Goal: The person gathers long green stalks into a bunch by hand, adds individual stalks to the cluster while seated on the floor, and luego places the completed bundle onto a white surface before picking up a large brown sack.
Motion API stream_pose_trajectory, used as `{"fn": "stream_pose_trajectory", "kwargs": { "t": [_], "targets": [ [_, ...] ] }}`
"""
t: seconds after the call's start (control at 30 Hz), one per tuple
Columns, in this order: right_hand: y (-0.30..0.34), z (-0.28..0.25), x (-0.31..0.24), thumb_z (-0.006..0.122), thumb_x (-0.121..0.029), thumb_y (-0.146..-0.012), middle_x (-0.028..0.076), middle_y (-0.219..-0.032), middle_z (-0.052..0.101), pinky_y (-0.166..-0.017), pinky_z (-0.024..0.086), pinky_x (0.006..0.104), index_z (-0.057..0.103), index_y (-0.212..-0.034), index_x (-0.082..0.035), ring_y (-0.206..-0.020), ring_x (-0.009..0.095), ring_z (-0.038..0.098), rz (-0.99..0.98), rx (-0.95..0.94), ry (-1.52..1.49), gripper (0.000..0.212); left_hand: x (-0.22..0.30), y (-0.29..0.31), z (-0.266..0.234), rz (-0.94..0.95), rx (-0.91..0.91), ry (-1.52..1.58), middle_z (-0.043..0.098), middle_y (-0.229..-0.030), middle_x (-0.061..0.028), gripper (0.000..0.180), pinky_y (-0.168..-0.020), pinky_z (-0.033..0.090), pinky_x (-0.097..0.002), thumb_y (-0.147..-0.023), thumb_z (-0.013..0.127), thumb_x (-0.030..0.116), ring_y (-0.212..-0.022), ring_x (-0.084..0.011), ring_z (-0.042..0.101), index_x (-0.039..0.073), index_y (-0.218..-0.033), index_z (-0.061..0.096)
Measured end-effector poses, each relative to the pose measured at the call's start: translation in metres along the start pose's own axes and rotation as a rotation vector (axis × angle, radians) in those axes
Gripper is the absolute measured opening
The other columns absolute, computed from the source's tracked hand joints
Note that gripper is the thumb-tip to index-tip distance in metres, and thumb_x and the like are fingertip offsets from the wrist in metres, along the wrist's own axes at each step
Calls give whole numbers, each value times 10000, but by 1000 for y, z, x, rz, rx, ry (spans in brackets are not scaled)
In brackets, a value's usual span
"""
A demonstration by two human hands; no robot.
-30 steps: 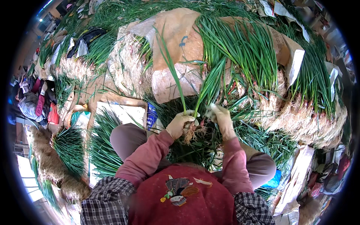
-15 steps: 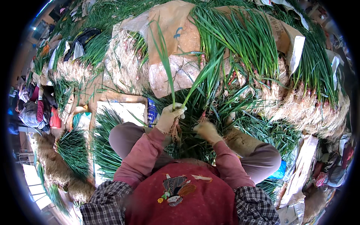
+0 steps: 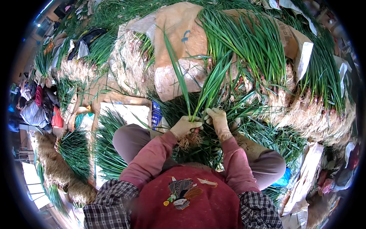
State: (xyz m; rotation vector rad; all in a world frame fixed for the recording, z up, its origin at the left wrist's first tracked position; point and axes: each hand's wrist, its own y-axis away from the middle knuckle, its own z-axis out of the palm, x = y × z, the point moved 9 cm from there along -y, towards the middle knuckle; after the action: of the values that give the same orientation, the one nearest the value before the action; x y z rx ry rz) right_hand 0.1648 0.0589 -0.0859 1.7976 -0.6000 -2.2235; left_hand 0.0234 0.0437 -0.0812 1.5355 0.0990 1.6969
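Note:
My gloved left hand (image 3: 184, 127) is closed around a few green garlic stalks (image 3: 196, 111) near their base. Their long flat leaves fan up and away from me, and pale brown roots (image 3: 190, 141) hang below the fist. Close beside it, my gloved right hand (image 3: 218, 121) has its fingertips pinched together by the leaves. Whatever sits between those fingertips is too small to make out. Beneath both hands, between my bent legs, lies a loose heap of dark green leaves (image 3: 202, 155).
Large bundles of rooted garlic (image 3: 244, 45) lie ahead, partly under a brown paper sack (image 3: 177, 38). A white board (image 3: 127, 113) stands at left, with leaves (image 3: 106, 141) across it. More bundles (image 3: 74, 156) lie further left. A pale sheet (image 3: 305, 179) is at right.
My right hand has risen from the roots of a stalk to beside the left hand. The left hand has shifted slightly right and nearer, and its stalks now look more numerous.

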Motion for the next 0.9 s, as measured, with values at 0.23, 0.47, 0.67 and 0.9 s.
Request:
{"fn": "stream_pose_trajectory", "kwargs": {
  "t": [0.23, 0.47, 0.67, 0.9],
  "targets": [
    [0, -52, 75, 660, -290, -785, 182, -802, 661, -688, 499, 380, 652, -869, 26, -738, 275, 649, -30, 31, 1333, 327, 20, 7, 5, 144, -14, 51, 611, -740, -42, 230, -516, 413, -189, -828, 653, 120, -562, -64, 516, 2, -1016, 596],
    [17, -53, -35, 604, -215, -826, 218, -916, 656, -759, 505, 391, 645, -976, 9, -866, 323, 652, -304, 234, 613, 272, 49, 28, 10, 135, -142, 171, 601, -797, -74, 312, -501, 414, -187, -775, 604, 77, -583, -86, 528, -16, -1071, 572],
    [-29, -67, -100, 539, -291, -866, 172, -802, 668, -688, 519, 431, 646, -925, -51, -739, 367, 644, -390, 563, 1295, 269, 146, 94, 12, 619, -284, 427, 555, -837, -69, 369, -653, 440, -261, -783, 640, 111, -748, -149, 526, -30, -1113, 558],
    [-42, -74, -96, 545, -328, -827, 215, -844, 652, -780, 492, 443, 668, -885, -77, -852, 377, 632, -229, 471, 1154, 286, 113, 63, -14, 456, -129, 521, 432, -666, 21, 273, -519, 328, -202, -881, 562, 127, -562, -70, 409, -24, -1107, 538]
  ]
}}
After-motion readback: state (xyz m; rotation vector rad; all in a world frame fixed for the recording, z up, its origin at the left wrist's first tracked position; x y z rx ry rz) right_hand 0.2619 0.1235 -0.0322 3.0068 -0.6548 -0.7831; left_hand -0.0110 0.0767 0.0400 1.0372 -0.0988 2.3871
